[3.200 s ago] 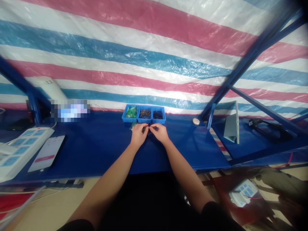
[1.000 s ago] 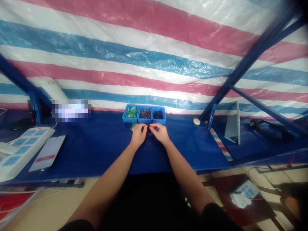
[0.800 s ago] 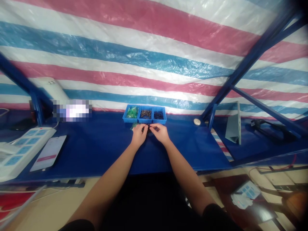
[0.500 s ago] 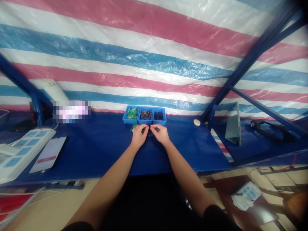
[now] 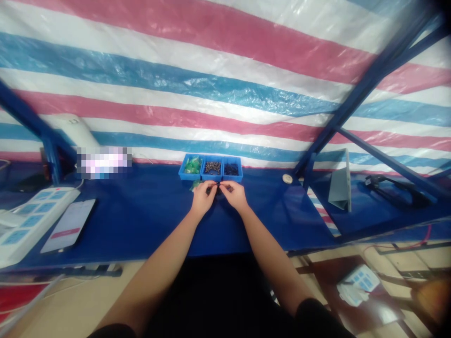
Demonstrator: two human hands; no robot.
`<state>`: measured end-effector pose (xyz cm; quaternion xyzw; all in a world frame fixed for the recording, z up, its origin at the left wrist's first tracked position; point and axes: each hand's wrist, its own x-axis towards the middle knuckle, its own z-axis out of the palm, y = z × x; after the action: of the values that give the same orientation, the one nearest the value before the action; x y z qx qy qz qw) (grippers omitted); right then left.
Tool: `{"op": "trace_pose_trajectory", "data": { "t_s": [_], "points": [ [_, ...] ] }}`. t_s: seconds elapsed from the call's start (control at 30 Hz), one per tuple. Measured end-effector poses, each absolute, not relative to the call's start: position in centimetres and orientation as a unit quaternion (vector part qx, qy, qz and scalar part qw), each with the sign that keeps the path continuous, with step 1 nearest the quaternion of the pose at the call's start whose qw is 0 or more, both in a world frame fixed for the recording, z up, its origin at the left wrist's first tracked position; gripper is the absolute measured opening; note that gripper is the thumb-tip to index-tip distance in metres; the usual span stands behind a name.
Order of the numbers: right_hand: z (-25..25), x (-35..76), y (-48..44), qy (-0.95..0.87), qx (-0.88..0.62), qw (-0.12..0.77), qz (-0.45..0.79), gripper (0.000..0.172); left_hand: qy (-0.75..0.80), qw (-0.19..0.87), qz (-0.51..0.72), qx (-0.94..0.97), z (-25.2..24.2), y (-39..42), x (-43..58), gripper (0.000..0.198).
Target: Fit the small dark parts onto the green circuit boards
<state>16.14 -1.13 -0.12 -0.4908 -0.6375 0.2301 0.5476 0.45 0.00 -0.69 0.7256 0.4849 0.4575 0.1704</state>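
My left hand and my right hand meet fingertip to fingertip just in front of three joined blue bins. Both are closed in a pinch around something small and dark between them, too small to name. More dark bits show under the fingers. The left bin holds green pieces, the middle one small metallic parts, the right one dark small parts. A green piece lies on the table beside my left hand.
On the blue table a phone and a white power strip lie at left. A round whitish object sits to the right. Farther right stand a tablet-like panel and a blue frame post.
The view has shifted very slightly. Both hands stay pinched together at the same spot before the bins, with hardly any visible movement.
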Motion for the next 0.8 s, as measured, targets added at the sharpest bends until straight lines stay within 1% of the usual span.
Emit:
{"op": "trace_pose_trajectory", "data": {
  "t_s": [0.17, 0.33, 0.53, 0.8],
  "points": [
    [-0.22, 16.15, -1.08, -0.642, -0.488, 0.545, 0.230, 0.019, 0.486, 0.171, 0.448, 0.730, -0.52, -0.03, 0.45, 0.018],
    [-0.29, 16.09, -1.05, -0.637, -0.490, 0.547, 0.234, 0.023, 0.475, 0.188, 0.451, 0.732, -0.38, -0.17, 0.43, 0.019],
    [-0.25, 16.09, -1.09, -0.634, -0.490, 0.549, 0.237, 0.021, 0.473, 0.179, 0.457, 0.731, -0.34, -0.20, 0.39, 0.019],
    [-0.35, 16.16, -0.99, -0.628, -0.489, 0.559, 0.232, 0.020, 0.474, 0.199, 0.467, 0.720, -0.44, -0.05, 0.37, 0.019]
  ]
}}
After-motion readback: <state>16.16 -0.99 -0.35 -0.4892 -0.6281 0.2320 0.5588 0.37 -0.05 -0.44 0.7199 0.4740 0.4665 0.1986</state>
